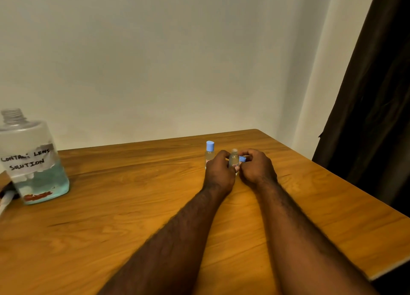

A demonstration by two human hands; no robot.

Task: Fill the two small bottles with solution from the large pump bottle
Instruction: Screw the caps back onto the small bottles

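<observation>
Two small clear bottles stand near the far middle of the wooden table (133,206). The left small bottle (209,153) wears its blue cap. My left hand (219,171) grips the second small bottle (233,158), whose neck is uncapped. My right hand (257,168) pinches that bottle's blue cap (242,159) just right of the neck. The large bottle (33,159) stands at the far left with its pump off and its threaded neck bare. It is labelled "contact lens solution" and holds pale blue liquid in its lower part.
A white wall runs behind the table. A dark curtain (372,95) hangs at the right. Something white, partly cut off, lies at the left edge beside the large bottle (4,202). The table's right edge slants toward me.
</observation>
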